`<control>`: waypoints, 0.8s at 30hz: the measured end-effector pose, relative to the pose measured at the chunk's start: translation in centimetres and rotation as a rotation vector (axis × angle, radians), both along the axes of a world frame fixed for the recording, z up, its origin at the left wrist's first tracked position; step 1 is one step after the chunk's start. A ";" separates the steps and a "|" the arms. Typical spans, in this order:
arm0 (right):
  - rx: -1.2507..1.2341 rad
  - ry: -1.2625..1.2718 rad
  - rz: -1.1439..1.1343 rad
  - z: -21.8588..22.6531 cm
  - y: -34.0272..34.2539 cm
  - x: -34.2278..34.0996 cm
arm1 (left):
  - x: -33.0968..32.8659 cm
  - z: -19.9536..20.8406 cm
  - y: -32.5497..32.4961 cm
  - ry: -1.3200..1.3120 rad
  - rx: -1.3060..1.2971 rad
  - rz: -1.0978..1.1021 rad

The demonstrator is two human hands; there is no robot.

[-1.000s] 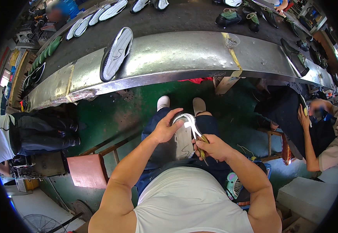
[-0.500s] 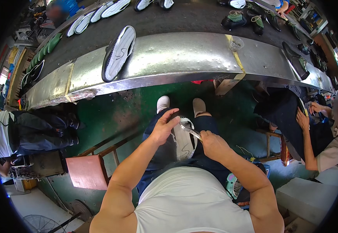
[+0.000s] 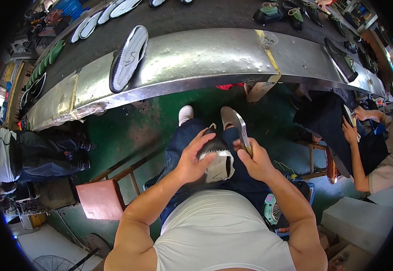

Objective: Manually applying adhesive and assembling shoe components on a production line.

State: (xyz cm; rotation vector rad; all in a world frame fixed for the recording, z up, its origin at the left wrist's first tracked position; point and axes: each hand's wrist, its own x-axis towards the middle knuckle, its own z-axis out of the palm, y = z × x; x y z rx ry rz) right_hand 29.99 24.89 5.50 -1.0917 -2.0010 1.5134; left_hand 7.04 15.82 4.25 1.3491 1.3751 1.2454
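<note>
In my lap lies a half-made shoe (image 3: 214,143) with a black upper, a jagged gathered edge and a pale underside bearing a dark scribble. My left hand (image 3: 195,158) grips its side, thumb near the gathered edge and fingers over the black part. My right hand (image 3: 255,160) is closed around a silver hand tool (image 3: 240,125) with a long curved head, raised just right of the shoe and apart from it. The tool's exact kind is not plain, and part of its handle is hidden in my palm.
Ahead runs a metal-edged bench (image 3: 196,52). A black shoe with a white underside (image 3: 131,58) lies on its edge, near a clear cup (image 3: 268,39). Several green-and-black shoes (image 3: 296,18) stand farther back. A co-worker (image 3: 372,149) sits right; a pinkish stool (image 3: 99,199) stands left.
The silver tool has come off the shoe's edge and swung upward to the right. The shoe has turned, showing more of its black upper, with my left hand still on it.
</note>
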 end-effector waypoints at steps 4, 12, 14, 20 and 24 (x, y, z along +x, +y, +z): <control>0.004 0.124 0.007 0.5 -0.3 -2.6 | 0.7 1.3 -1.1 0.189 0.118 -0.036; 0.029 0.207 0.090 2.1 -2.6 -1.6 | 1.5 2.8 -3.5 0.386 0.309 -0.070; -0.046 0.326 0.102 1.7 -4.0 -0.8 | 1.9 3.0 -4.4 0.403 0.410 -0.089; 0.188 0.439 0.225 1.3 -4.9 0.1 | 2.4 2.4 -6.2 0.404 0.502 -0.115; 0.267 0.460 0.267 1.1 -4.7 0.3 | 2.5 2.0 -6.3 0.412 0.520 -0.135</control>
